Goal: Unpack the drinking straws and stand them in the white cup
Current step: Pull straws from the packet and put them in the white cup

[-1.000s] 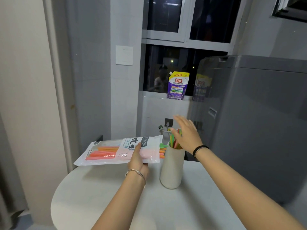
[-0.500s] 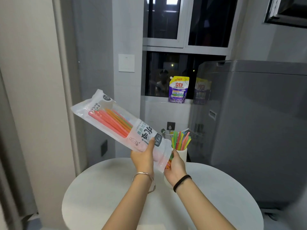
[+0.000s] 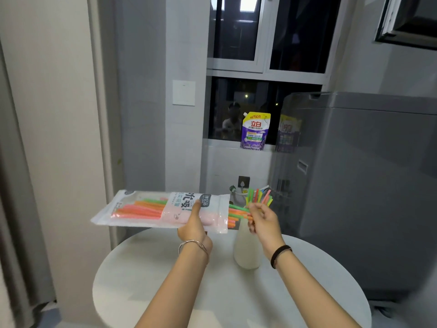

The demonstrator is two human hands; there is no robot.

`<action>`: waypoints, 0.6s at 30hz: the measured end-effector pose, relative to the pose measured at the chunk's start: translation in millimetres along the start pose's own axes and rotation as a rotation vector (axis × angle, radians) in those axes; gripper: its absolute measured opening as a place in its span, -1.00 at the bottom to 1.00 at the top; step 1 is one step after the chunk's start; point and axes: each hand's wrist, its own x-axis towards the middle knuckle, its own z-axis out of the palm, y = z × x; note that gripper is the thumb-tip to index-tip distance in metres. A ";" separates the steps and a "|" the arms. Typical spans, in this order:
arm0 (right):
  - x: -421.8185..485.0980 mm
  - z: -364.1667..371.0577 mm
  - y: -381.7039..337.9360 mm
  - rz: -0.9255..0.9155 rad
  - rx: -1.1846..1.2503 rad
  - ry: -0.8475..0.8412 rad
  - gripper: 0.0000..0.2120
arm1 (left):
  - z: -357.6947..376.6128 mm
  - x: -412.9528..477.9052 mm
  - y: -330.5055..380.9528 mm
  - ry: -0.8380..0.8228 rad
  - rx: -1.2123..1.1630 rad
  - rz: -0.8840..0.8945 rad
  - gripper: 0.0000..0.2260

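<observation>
My left hand (image 3: 192,227) holds a clear plastic straw bag (image 3: 151,210) level above the round white table (image 3: 165,292), its open mouth to the right. Orange, pink and green straws (image 3: 139,209) lie inside, and several stick out of the mouth. My right hand (image 3: 263,220) pinches the ends of those protruding straws (image 3: 237,213) just over the white cup (image 3: 246,249). The cup stands upright on the table, its rim hidden behind my right hand. Several coloured straws (image 3: 259,197) stand in it, fanning out above my fingers.
A grey washing machine (image 3: 369,185) stands close on the right of the table. A purple detergent pouch (image 3: 255,131) sits on the window sill behind. A wall socket (image 3: 243,182) and a white wall are behind the cup. A curtain (image 3: 14,209) hangs at far left.
The bag has swung down from a steep tilt to level. My right hand has come from under the bag's mouth up to the protruding straw ends.
</observation>
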 end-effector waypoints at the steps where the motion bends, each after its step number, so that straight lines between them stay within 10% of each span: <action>1: 3.1 -4.6 -1.9 -0.010 0.026 0.035 -0.83 | -1.4 1.9 1.4 0.000 -0.019 -0.033 -0.68; 13: -0.6 10.3 -2.0 0.136 0.462 0.079 -0.36 | 3.6 -5.6 -5.2 0.037 -0.086 -0.155 -0.55; 18: -3.2 20.2 -4.3 0.116 0.202 0.050 -0.73 | 5.8 -8.6 -7.9 0.004 -0.050 -0.172 -0.55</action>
